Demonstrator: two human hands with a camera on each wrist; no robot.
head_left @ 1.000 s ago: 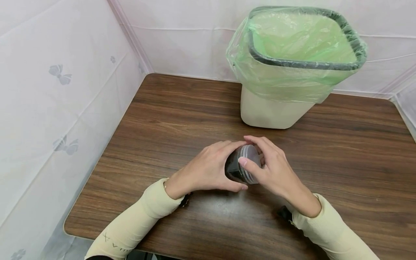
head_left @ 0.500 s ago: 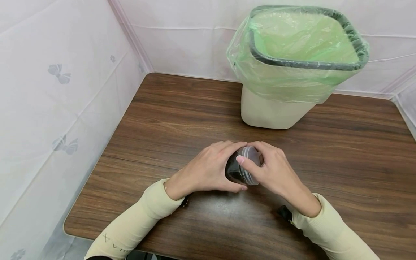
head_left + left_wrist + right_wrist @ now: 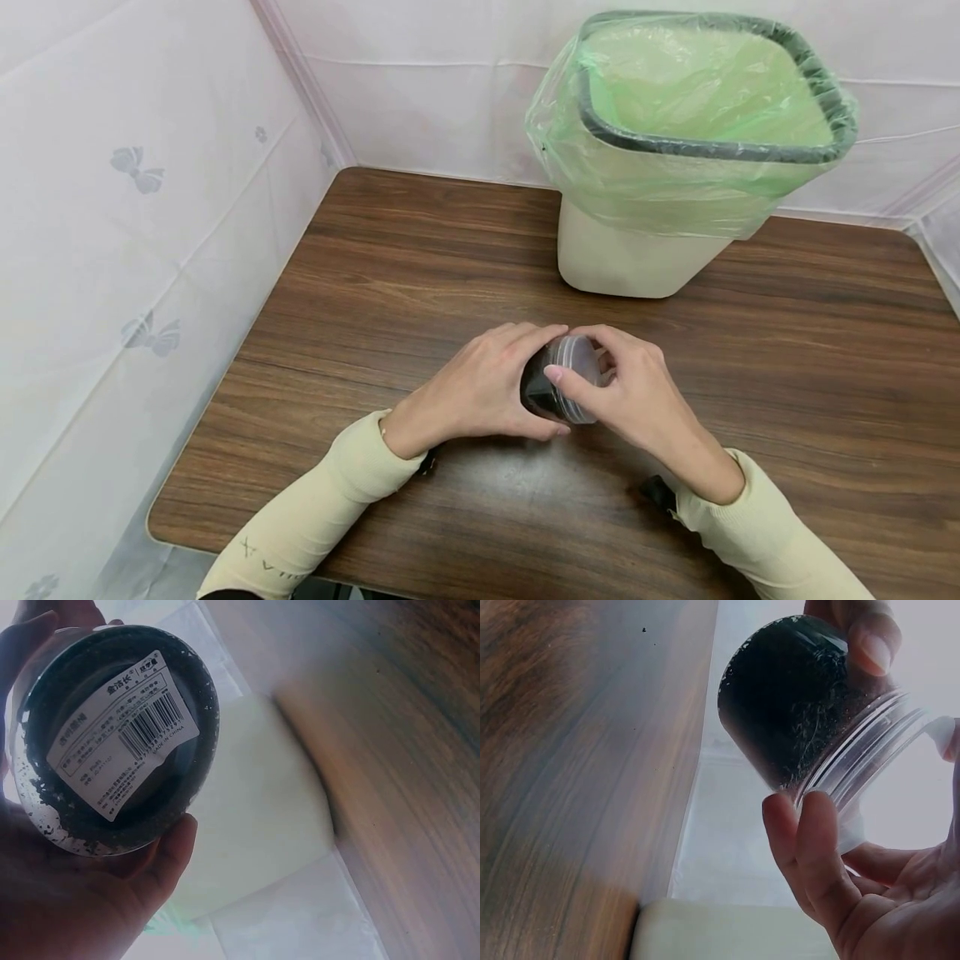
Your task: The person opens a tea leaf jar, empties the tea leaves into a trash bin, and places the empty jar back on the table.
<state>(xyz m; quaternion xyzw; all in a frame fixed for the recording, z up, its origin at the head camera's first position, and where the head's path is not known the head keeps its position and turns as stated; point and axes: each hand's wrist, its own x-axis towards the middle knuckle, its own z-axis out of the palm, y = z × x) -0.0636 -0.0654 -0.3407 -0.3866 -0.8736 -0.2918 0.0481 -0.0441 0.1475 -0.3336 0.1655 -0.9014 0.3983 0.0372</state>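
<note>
A clear round jar [image 3: 538,388] full of dark, crumbly stuff is held tilted above the table, its clear screw lid [image 3: 584,364] facing right. My left hand [image 3: 486,385] grips the jar's body, thumb on the near side and fingers on the far side. Around the lid curl the fingers and thumb of my right hand [image 3: 637,387]. In the left wrist view, the jar's base carries a white barcode label [image 3: 124,735]. Dark bits cling inside the clear wall of the jar [image 3: 780,697] in the right wrist view, and the lid looks seated on it.
A cream waste bin [image 3: 618,258] lined with a green plastic bag [image 3: 675,196] stands at the back of the brown wooden table [image 3: 360,308], beyond the hands. Pale patterned sheeting [image 3: 150,250] hangs at the left and behind.
My right hand's fingers, more spread at first, have drawn in around the lid, and the thumb has shifted slightly left. The left hand and the jar have barely moved.
</note>
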